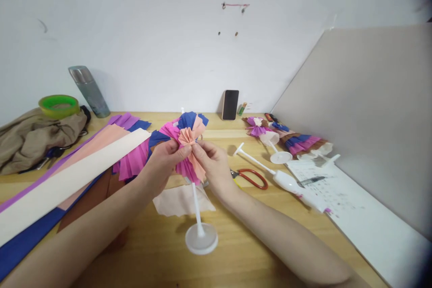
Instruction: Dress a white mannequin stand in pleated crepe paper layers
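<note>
Both hands meet at a gathered peach paper piece (187, 137) in the middle of the view. My left hand (166, 158) pinches its left side, and my right hand (212, 162) pinches it from the right, thumbs nearly touching. Pink and blue pleated paper (187, 172) fans out behind and below the fingers. Under it a white stem runs down to a round white base (201, 238), tilted above the wood. A pale paper piece (182, 200) lies behind the stem. More pink pleated paper (133, 162) is left of my left hand.
Long paper strips (70, 181) spread at the left, near a brown cloth (37, 137), green tape roll (59, 104) and flask (89, 92). Orange-handled scissors (253, 179), a white stand (283, 180), a paper sheet (351, 207) and finished-looking paper pieces (303, 144) lie right. A phone (230, 105) leans behind.
</note>
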`<state>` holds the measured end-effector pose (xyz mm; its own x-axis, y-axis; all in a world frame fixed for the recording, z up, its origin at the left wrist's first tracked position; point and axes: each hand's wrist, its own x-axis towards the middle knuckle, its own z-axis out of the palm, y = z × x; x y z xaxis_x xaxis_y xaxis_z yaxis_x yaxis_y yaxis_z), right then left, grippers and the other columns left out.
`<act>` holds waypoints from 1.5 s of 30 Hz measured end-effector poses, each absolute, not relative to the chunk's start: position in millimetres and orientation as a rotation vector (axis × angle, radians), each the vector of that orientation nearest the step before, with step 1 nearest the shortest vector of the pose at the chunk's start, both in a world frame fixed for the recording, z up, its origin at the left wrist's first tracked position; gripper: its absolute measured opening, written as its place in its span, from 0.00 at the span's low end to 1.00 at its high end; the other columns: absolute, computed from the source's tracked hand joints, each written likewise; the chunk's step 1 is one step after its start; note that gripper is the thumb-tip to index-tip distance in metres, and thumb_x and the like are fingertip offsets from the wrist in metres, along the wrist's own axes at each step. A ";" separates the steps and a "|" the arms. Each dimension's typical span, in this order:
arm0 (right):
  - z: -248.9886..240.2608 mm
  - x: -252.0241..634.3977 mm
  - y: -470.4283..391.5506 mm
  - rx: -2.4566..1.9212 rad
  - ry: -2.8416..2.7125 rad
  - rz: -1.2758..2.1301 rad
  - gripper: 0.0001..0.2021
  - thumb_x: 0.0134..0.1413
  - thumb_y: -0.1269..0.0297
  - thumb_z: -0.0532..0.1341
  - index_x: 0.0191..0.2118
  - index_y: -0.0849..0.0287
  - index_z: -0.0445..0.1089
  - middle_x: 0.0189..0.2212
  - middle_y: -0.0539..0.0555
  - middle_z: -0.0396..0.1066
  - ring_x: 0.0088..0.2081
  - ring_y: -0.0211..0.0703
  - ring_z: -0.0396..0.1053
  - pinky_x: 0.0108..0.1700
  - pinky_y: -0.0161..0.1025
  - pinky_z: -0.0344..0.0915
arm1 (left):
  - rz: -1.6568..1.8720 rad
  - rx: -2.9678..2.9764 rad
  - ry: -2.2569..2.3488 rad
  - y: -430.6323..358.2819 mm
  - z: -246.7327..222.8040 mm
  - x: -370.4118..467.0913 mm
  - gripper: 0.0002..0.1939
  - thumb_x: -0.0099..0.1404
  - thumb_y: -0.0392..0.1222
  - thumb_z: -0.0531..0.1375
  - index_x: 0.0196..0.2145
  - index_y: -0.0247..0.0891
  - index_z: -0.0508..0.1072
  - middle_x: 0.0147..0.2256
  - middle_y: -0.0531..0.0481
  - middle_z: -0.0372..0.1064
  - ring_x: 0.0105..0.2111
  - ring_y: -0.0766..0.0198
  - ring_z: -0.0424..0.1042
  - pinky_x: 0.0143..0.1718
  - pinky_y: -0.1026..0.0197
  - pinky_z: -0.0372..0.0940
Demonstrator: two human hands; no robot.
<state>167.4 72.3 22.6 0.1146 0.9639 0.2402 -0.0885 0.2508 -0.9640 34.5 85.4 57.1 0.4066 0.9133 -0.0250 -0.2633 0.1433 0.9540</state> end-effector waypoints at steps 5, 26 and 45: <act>25.3 175.8 73.8 -1.047 -1.358 0.927 0.22 0.57 0.44 0.58 0.23 0.57 0.65 0.22 0.49 0.64 0.27 0.39 0.62 0.33 0.37 0.62 | 0.929 1.057 0.745 92.5 50.1 30.8 0.17 0.53 0.49 0.73 0.31 0.31 0.78 0.29 0.44 0.78 0.32 0.58 0.76 0.34 0.62 0.67; 34.1 205.8 93.9 -1.196 -1.554 0.941 0.11 0.51 0.65 0.58 0.19 0.56 0.64 0.16 0.48 0.68 0.21 0.36 0.65 0.26 0.34 0.62 | 0.704 0.860 0.547 115.2 29.3 23.5 0.11 0.57 0.45 0.66 0.28 0.33 0.79 0.27 0.44 0.76 0.29 0.58 0.75 0.33 0.61 0.70; 42.5 201.8 90.8 -0.895 -1.263 1.467 0.13 0.40 0.60 0.69 0.17 0.60 0.67 0.14 0.47 0.68 0.17 0.33 0.66 0.22 0.31 0.60 | 0.704 0.911 0.507 111.0 27.1 21.4 0.16 0.54 0.50 0.70 0.34 0.33 0.79 0.30 0.41 0.79 0.39 0.46 0.80 0.43 0.52 0.74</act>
